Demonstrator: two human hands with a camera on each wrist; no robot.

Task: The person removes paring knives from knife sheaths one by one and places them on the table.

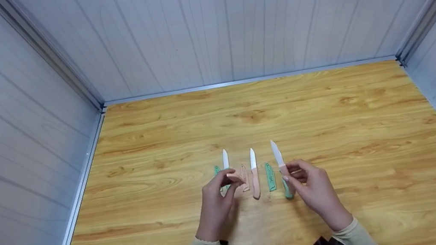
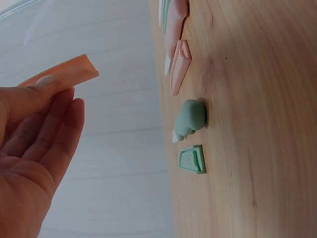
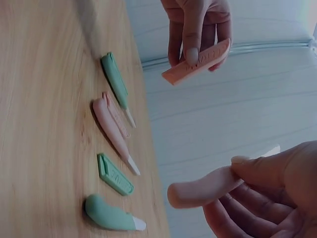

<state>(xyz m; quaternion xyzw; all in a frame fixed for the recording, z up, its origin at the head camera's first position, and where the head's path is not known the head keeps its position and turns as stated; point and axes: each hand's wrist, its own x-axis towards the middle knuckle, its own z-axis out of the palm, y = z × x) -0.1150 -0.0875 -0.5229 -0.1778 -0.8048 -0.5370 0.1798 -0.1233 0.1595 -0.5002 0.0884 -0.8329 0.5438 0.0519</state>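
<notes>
My left hand point(image 1: 216, 202) pinches a pink knife sheath point(image 3: 200, 63) between thumb and fingers, raised above the table. In my right hand point(image 1: 316, 190) is a pink-handled knife point(image 3: 200, 191), gripped near where handle meets blade, its white blade pointing away. Below on the table lies another pink knife point(image 1: 255, 181), with a pink sheath point(image 1: 244, 179) beside it. A green knife point(image 3: 111, 214) rests under my right hand, and a green sheath point(image 1: 270, 177) lies to its left. Under my left hand are a second green knife point(image 3: 115, 79) and green sheath point(image 1: 217, 169), both partly hidden.
The wood-grain table point(image 1: 252, 121) stretches beyond and to both sides of the row of knives. Pale panel walls point(image 1: 207, 24) enclose it at the back, left and right, with metal strips along the edges.
</notes>
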